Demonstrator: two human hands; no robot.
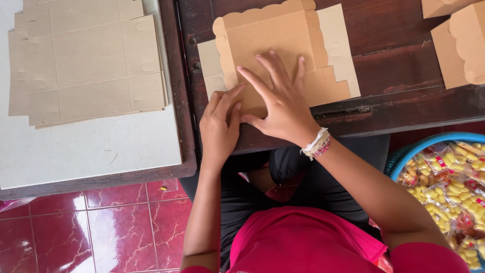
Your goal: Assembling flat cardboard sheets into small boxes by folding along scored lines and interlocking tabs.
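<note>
A brown cardboard box blank (273, 30) with scalloped edges lies partly folded on a dark wooden table (399, 71). My right hand (283, 103), with a beaded bracelet at the wrist, lies flat on the blank's near part with its fingers spread. My left hand (220, 121) is beside it, its fingers curled around the blank's near left flap at the table edge. The flap's edge is hidden under my fingers.
A stack of flat cardboard blanks (86, 65) lies on a pale board (91, 151) to the left. Folded cardboard boxes (462, 45) sit at the top right. A blue-rimmed basket (429, 141) holding packets of yellow snacks stands at the right. Red floor tiles (101, 232) show below.
</note>
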